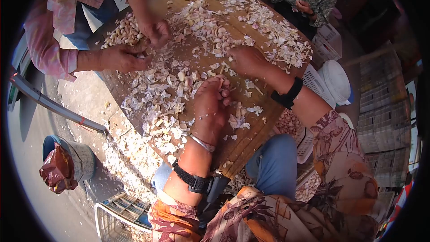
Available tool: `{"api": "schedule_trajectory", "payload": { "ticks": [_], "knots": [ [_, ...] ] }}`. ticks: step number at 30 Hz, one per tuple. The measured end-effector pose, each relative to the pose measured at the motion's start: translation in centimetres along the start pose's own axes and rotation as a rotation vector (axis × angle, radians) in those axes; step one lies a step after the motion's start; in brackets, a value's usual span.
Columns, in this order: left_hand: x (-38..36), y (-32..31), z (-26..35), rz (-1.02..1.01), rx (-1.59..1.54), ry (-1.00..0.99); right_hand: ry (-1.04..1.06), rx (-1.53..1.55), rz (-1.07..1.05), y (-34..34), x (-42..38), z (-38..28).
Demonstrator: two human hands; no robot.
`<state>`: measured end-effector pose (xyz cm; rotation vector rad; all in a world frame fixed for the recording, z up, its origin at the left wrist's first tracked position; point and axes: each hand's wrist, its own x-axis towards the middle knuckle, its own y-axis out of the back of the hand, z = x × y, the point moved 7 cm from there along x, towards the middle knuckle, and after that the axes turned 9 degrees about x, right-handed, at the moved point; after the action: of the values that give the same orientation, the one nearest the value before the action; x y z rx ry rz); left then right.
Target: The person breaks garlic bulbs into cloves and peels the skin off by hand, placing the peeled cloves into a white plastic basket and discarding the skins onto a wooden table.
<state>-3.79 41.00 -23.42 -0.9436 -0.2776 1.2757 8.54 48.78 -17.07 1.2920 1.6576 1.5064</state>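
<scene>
Wearer's L hand (209,103), nr the table's (246,145) near corner, is curled round a few garlic cloves (225,93), pinkish ends showing past the fingers. R hand (250,60) is farther in, twd mid-table, fingers bent & tips down beside loose cloves (219,42); can't tell if it's pinching one b/c the back of the hand hides most of the grip. Hands close but apart, w/ a thin stalk (221,69) lying btwn them.

Step in hand, prob.: picking thru cloves & getting them clear of the papery skins (165,89), strewn from the table's L edge to its far R side. Next move, as judged, calls for a light fingertip pinch on one clove w/ the R hand, L keeping its lot snug so none drop into the skins.

Direction: the held bunch runs approx along the L fingers, near corner twd far edge; each clove's own long axis is too small & covered to call, ditto which end is the tip. Stalk's long axis also runs roughly near-to-far.

Over the L edge, a co-worker's hands (127,58) work close tog., fingertips nearly meeting, next to a clove pile (123,33); what's in them is unclear.
</scene>
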Motion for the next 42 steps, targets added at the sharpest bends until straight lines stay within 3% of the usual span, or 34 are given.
{"api": "schedule_trajectory", "payload": {
  "ticks": [3,4,6,8,10,12,14,15,16,19,21,22,24,25,27,28,30,31,32,34,38,41,42],
  "knots": [
    [0.3,0.2,-0.3,-0.050,-0.087,0.008,-0.347,0.790,-0.090,0.2,-1.4,3.1],
    [0.1,-0.1,-0.3,-0.055,-0.090,0.010,-0.349,0.784,-0.088,0.8,-2.1,3.0],
    [-0.5,-0.5,0.0,0.021,-0.069,0.043,-0.497,1.212,-0.132,1.1,-4.0,1.5],
    [-0.8,-1.1,-0.1,0.014,-0.075,0.067,-0.463,1.210,-0.221,1.1,-4.7,-0.6],
    [-0.9,-1.0,-0.4,0.009,-0.081,0.094,-0.228,0.777,-0.081,2.0,-4.0,-1.3],
    [-0.6,-0.9,-0.8,-0.078,-0.034,0.086,-0.237,0.627,0.033,2.4,-1.9,1.2],
    [-0.1,-0.4,-1.1,-0.094,-0.118,0.118,0.079,0.075,0.233,3.7,0.3,1.1],
    [0.2,-0.3,-1.3,-0.110,-0.202,0.149,-0.031,0.222,0.073,2.2,1.6,2.0],
    [0.3,-0.2,-1.1,-0.103,-0.201,0.150,-0.030,0.228,0.070,1.5,2.6,2.3],
    [0.5,0.7,-0.8,-0.039,-0.335,0.148,0.097,0.118,-0.027,-1.0,4.0,2.1],
    [1.2,1.3,-0.6,-0.182,-0.360,0.057,0.165,-0.107,-0.075,-0.7,4.2,1.4],
    [1.0,0.9,-0.3,-0.188,-0.357,0.052,0.168,-0.111,-0.068,0.2,3.8,0.8],
    [0.4,1.2,-0.3,0.011,-0.269,0.050,-0.398,0.758,-0.094,0.9,1.5,2.1],
    [0.4,1.1,-0.2,-0.006,-0.276,0.054,-0.393,0.754,-0.093,1.7,0.7,0.9],
    [0.2,0.6,-0.1,-0.023,-0.282,0.065,-0.424,1.127,-0.319,1.2,-0.8,-1.8],
    [0.0,0.3,-0.1,-0.035,-0.281,0.082,-0.423,1.125,-0.322,0.8,-0.4,-1.4],
    [-0.3,0.3,-0.1,0.000,-0.257,0.099,-0.088,0.588,0.057,2.2,2.1,0.2],
    [-0.1,0.4,-0.2,-0.018,-0.271,0.100,0.106,0.470,0.162,2.4,3.3,0.2],
    [0.0,0.6,-0.3,-0.034,-0.286,0.100,0.111,0.474,0.162,1.6,4.5,1.3],
    [0.3,0.7,-0.2,-0.047,-0.297,0.098,0.310,0.101,-0.037,-0.5,6.2,0.7],
    [0.2,0.4,0.0,-0.074,-0.310,0.089,0.261,0.051,-0.179,-1.6,6.7,1.2],
    [0.1,0.1,-0.1,-0.079,-0.279,0.086,0.250,0.151,-0.033,-0.5,5.4,0.3],
    [0.0,0.2,0.0,-0.066,-0.277,0.074,0.094,0.327,-0.056,-0.4,5.0,0.9]
  ]
}}
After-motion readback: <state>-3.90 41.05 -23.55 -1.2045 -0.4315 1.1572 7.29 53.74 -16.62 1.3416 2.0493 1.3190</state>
